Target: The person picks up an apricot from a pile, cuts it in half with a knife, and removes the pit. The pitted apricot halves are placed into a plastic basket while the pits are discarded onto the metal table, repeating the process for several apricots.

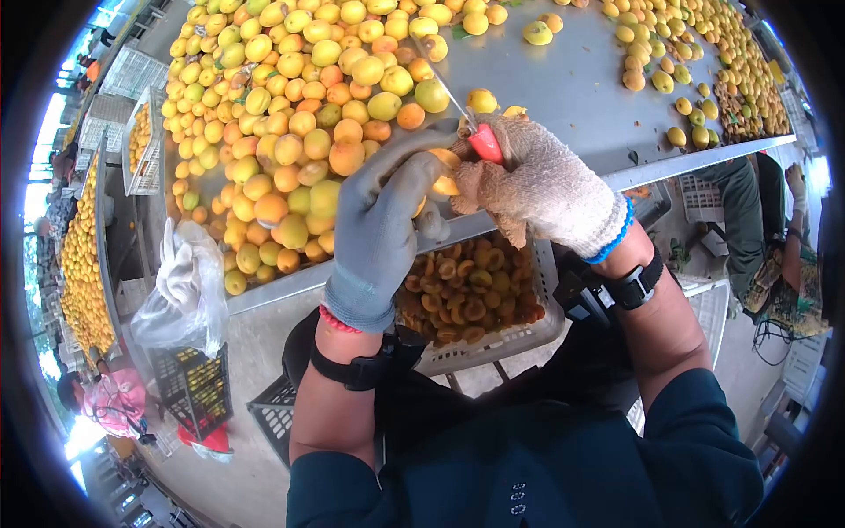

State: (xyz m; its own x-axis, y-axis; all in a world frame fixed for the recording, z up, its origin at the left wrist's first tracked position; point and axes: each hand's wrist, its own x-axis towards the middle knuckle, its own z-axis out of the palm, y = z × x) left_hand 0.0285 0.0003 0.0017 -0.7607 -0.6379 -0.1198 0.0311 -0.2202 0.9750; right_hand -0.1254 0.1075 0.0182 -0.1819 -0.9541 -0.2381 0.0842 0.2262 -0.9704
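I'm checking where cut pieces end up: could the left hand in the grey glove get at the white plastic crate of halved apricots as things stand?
Probably yes, once freed: the grey-gloved left hand now grips an orange apricot, but the white plastic crate of halved apricots sits open just below it, nothing between.

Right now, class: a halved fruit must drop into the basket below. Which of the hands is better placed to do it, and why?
The left hand. It already grips the fruit, right above the basket of halves. The right hand is busy gripping the red-handled knife, whose blade points toward the fruit pile on the table.

Gloved fingers hide most of the held apricot.
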